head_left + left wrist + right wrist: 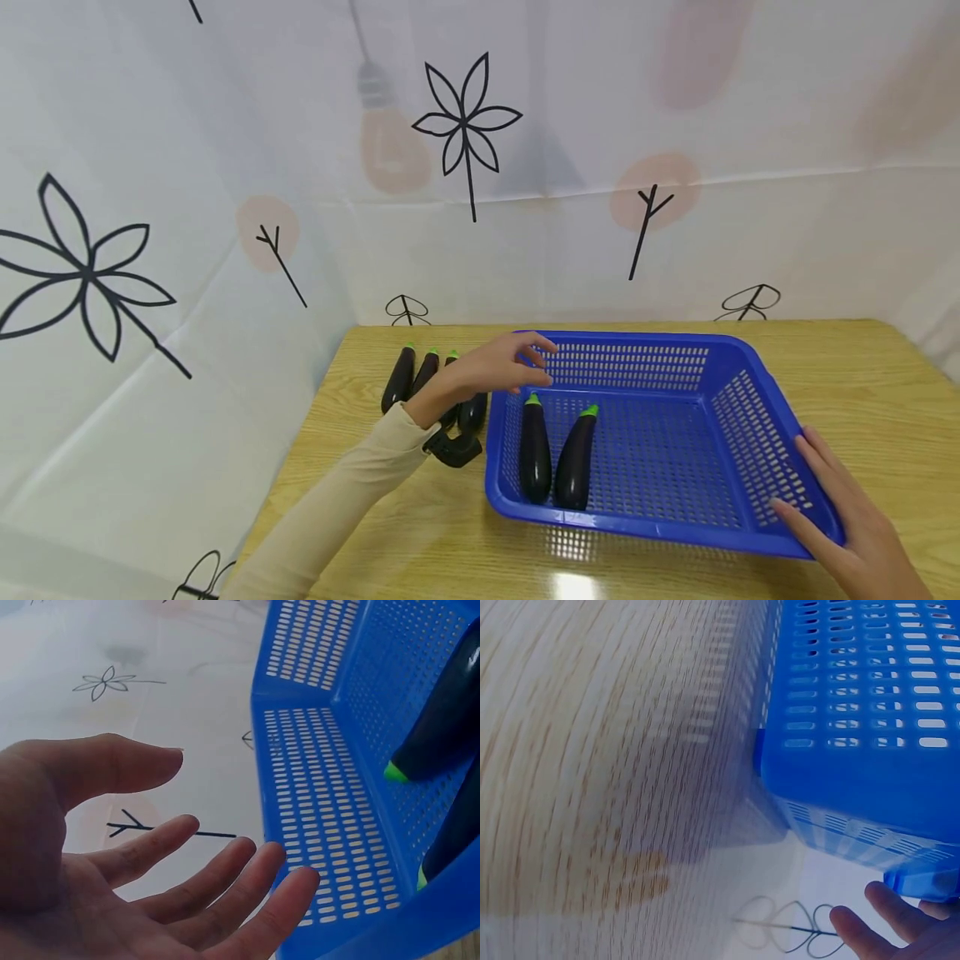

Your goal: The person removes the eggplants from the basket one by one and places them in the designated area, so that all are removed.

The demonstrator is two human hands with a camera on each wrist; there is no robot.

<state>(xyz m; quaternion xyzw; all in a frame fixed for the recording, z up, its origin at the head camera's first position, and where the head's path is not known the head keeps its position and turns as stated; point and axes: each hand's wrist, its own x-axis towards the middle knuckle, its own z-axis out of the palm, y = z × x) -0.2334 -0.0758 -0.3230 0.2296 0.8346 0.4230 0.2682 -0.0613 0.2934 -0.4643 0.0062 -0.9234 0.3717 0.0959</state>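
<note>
A blue plastic basket (645,525) with slotted walls stands on the table. Two dark eggplants with green tips lie side by side at its left end: one eggplant (535,450) beside the wall, another eggplant (576,458) to its right. My left hand (506,362) hovers over the basket's left rim near the back, fingers spread and loosely bent; in the left wrist view its palm is bare. At the right front corner my right hand (855,525) holds the basket's rim, thumb over the inner side and fingers along the outside.
Several more eggplants (399,379) lie on the wooden table (375,533) left of the basket, partly behind my left forearm. A white cloth (547,267) with plant drawings hangs behind the table and along its left side. A black band (452,447) circles my left wrist.
</note>
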